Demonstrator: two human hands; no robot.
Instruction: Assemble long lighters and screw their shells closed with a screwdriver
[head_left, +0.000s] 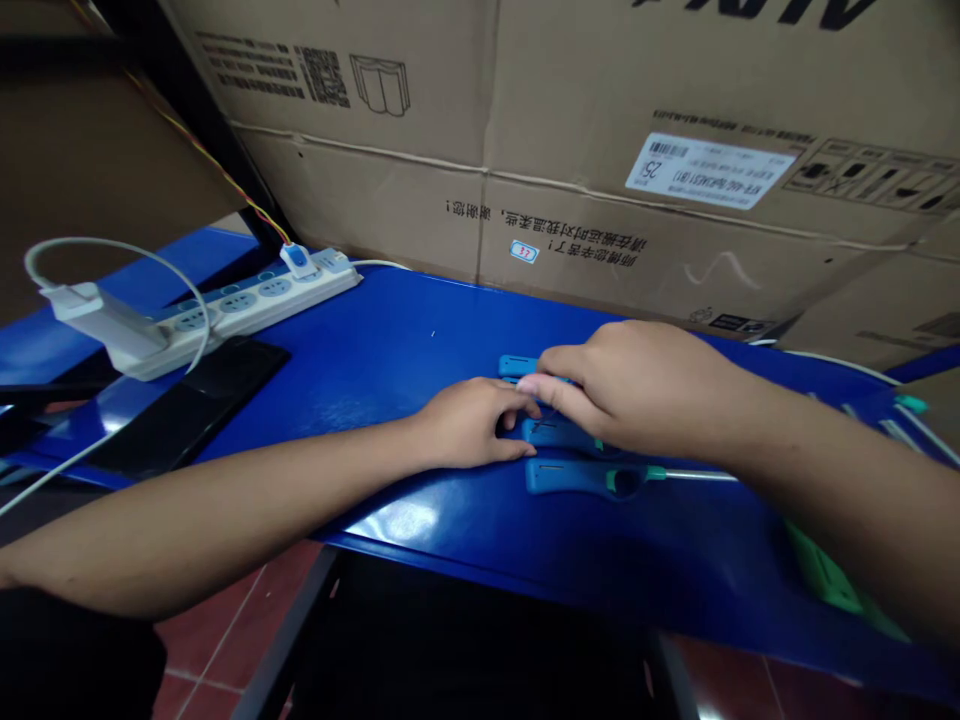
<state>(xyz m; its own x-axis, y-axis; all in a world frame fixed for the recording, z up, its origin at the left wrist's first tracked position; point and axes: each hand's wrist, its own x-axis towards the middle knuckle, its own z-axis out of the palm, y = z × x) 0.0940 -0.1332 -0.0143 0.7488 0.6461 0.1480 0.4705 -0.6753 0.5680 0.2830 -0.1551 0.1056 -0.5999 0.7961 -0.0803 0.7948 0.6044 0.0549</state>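
Several blue long-necked lighters lie side by side on the blue table (420,310). The nearest lighter (562,478) shows its green trigger and metal neck, pointing right. Just behind it is a second lighter (559,433), its end between the bent fingers and thumb of my left hand (465,425). Over the lighters from the right comes my right hand (637,385), closed, its thumb reaching toward my left fingertips. It seems to grip a lighter, though its palm hides most of it. The far lighter (517,366) shows only its end beside my right hand.
A large cardboard box (420,190) stands along the table's back. On the left are a white power strip (255,305) with a plugged-in charger (105,325) and a flat black object (191,410). A green object (825,570) lies partly under my right forearm.
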